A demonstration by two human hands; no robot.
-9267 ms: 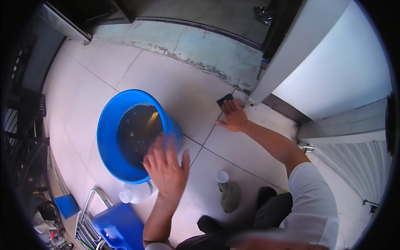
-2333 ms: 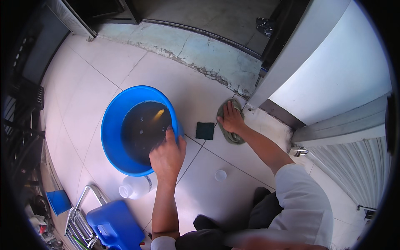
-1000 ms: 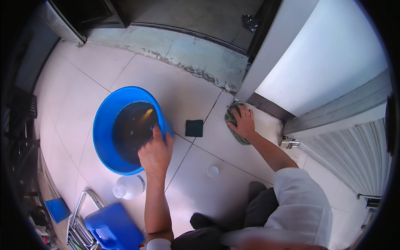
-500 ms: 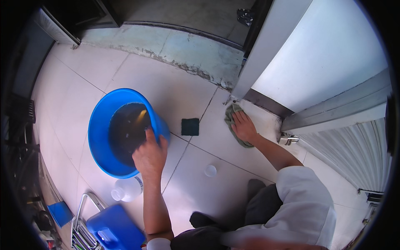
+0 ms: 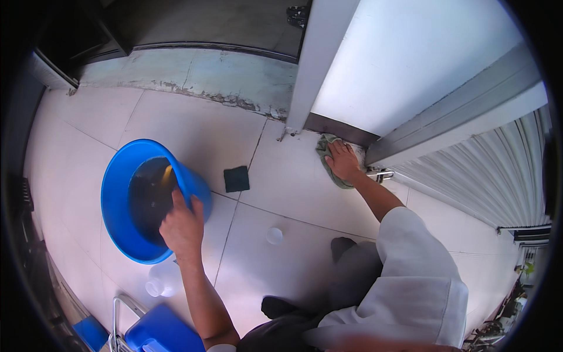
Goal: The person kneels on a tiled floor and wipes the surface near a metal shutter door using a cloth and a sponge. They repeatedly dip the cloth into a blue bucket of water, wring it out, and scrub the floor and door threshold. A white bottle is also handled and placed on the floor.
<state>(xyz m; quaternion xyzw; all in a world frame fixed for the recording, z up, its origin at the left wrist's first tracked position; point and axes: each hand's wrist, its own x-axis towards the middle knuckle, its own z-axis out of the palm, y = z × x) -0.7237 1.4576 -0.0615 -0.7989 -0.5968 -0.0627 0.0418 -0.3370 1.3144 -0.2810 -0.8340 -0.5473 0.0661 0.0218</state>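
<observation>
My left hand (image 5: 182, 226) grips the near rim of a blue bucket (image 5: 120, 176) that holds dark water; the bucket is tilted on the tiled floor. My right hand (image 5: 342, 162) presses flat on a green cloth (image 5: 326, 150) at the foot of a white door, by its dark bottom strip. A dark green square scrub pad (image 5: 236, 179) lies on the tile between the bucket and the cloth.
A small white cap (image 5: 274, 235) lies on the tile near my knee. A clear plastic bottle (image 5: 159, 284) and a blue stool (image 5: 166, 331) sit at the lower left. A worn concrete threshold (image 5: 205, 79) runs behind; a ribbed shutter (image 5: 498, 176) is at the right.
My right hand has slid the green cloth along the door's base toward the right. My left hand stays on the bucket rim, and the bucket has tilted more.
</observation>
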